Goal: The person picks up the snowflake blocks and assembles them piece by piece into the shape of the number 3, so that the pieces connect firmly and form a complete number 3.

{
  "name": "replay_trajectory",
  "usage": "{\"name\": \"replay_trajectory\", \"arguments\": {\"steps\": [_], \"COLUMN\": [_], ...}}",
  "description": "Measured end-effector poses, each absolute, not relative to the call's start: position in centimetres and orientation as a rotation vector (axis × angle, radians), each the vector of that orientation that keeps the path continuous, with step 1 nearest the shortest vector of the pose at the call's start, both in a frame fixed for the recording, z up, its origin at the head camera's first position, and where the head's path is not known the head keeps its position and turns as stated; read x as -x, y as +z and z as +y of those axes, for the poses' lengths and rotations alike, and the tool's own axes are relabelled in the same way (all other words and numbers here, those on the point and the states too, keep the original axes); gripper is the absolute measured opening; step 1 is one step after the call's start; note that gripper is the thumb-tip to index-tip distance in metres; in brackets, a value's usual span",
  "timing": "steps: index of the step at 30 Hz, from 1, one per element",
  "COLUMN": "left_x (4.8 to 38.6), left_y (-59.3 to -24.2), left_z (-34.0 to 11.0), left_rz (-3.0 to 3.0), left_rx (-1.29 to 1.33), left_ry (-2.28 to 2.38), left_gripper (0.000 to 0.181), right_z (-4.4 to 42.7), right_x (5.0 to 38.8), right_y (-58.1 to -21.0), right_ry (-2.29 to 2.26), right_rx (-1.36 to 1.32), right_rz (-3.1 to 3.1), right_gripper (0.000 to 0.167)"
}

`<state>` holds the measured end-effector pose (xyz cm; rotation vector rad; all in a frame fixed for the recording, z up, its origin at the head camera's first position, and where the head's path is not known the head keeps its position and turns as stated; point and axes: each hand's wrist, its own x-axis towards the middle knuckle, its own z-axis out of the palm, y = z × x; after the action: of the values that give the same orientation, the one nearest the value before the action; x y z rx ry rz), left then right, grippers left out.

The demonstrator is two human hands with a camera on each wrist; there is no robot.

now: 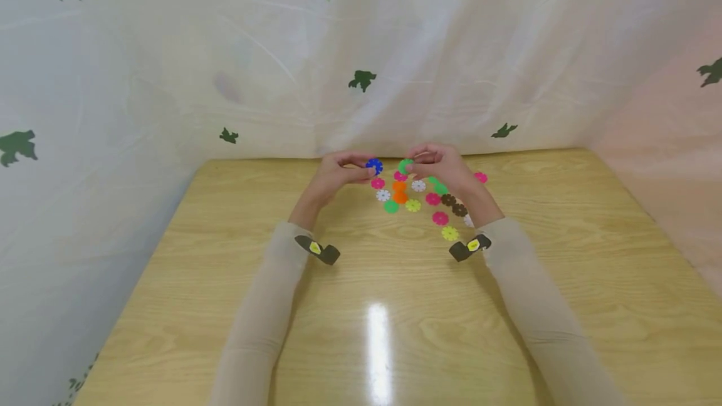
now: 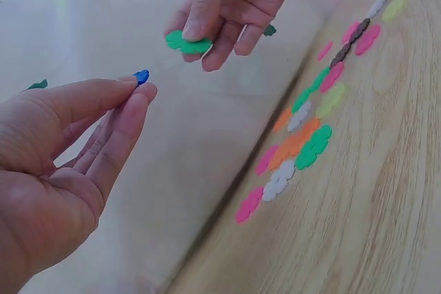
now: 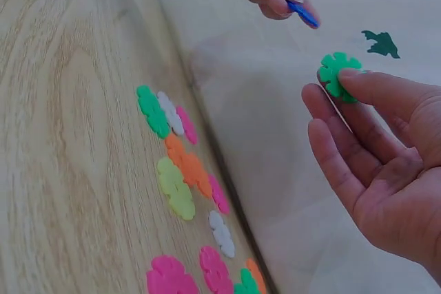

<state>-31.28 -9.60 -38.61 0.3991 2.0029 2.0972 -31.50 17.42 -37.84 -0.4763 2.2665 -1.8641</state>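
Between thumb and fingers, my left hand pinches a blue flower-shaped disc with notched edges. My right hand pinches a green flower-shaped disc by its edge, thumb on top. Both discs are raised above the table and stand apart, with a gap between them. In the left wrist view the blue disc appears nearly edge-on, while the green disc lies flatter. Below the hands, several loose discs lie flat, among them an orange disc, a yellow disc and a white disc.
The wooden table ends at a pale curtain with green leaf and bird prints, just behind the hands. Farther right lie brown discs, a pink disc and another yellow disc.
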Motion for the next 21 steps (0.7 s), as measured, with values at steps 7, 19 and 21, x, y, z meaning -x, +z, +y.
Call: {"name": "replay_trajectory", "arguments": {"steps": [7,19,21], "left_x": [31.0,30.6,30.5], "left_y": [-38.7,-38.5,-38.5], "left_z": [-9.0,-8.1,-8.1], "left_rz": [1.992,2.022,2.022], "left_rx": [-0.384,-0.440,-0.426], "left_ry": [2.123,2.117,2.119], "left_gripper": [0.035,0.033,0.033], "right_z": [17.0,16.0,16.0], "right_x": [31.1,30.8,30.7], "right_y": [-37.9,-38.0,-38.0], "right_ry": [-1.964,-1.996,-1.992], "right_rx": [0.537,0.617,0.634], "right_rz": [2.187,2.224,2.221], "right_gripper": [0.016,0.022,0.019]}}
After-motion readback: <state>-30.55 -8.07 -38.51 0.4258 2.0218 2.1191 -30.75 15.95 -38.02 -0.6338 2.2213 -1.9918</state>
